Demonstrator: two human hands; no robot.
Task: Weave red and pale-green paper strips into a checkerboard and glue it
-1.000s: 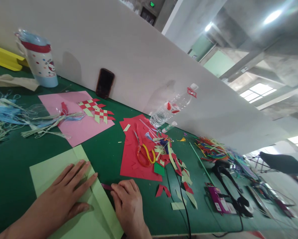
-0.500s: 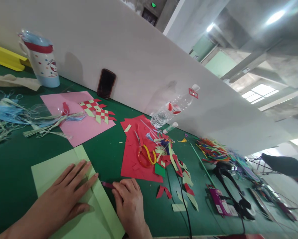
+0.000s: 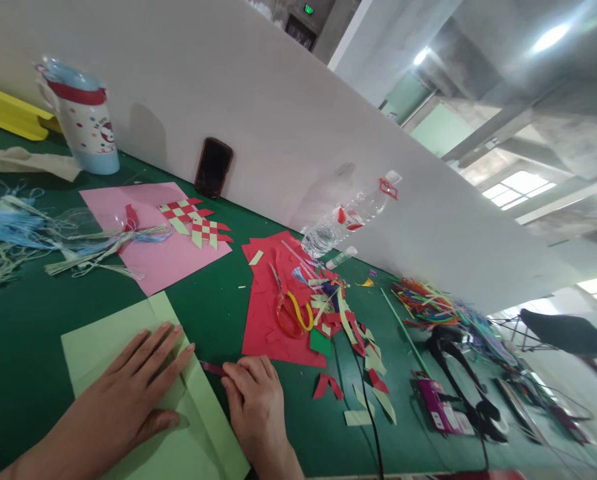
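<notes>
A light green sheet of paper [image 3: 98, 353] lies on the table, with a strip along its right side folded over [image 3: 206, 400]. My left hand [image 3: 133, 393] rests flat on the sheet, fingers stretched, the index fingertip on the folded strip. My right hand [image 3: 258, 400] is closed in a pinch beside the sheet's right edge. From its fingers a slim purple knife-like tool [image 3: 212, 369] points left, its tip at the folded edge; most of the tool is hidden in the hand.
Scissors [image 3: 293, 312] lie on red paper [image 3: 258, 333] among scraps. Behind are pink paper [image 3: 153, 267] with woven pieces, tassels [image 3: 18, 227], a phone [image 3: 213, 167], a tumbler [image 3: 86, 127] and a tilted plastic bottle [image 3: 348, 217]. A black cable [image 3: 373, 420] crosses the table at right.
My right hand has shifted slightly left and up with the purple tool along the sheet's edge. The left hand stays nearly in place on the paper.
</notes>
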